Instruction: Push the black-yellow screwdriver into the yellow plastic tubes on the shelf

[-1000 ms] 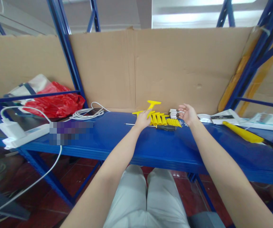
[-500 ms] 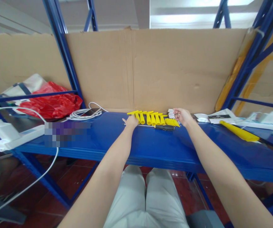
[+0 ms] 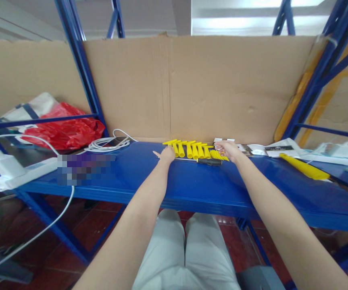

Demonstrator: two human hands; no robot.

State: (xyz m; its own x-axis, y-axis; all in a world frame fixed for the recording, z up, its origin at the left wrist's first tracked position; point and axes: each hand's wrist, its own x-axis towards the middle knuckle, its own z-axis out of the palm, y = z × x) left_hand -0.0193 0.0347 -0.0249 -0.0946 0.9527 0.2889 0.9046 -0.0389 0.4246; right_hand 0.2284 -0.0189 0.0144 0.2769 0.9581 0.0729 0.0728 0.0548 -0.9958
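A person's left hand (image 3: 167, 154), its grip hidden from view, is at the left end of a row of yellow pieces (image 3: 189, 150) at center frame. Just right, past a black-handled screwdriver (image 3: 209, 162), white pieces (image 3: 217, 140) lie beside the right hand (image 3: 230, 150), fingers bent; whether it grasps one cannot be told.
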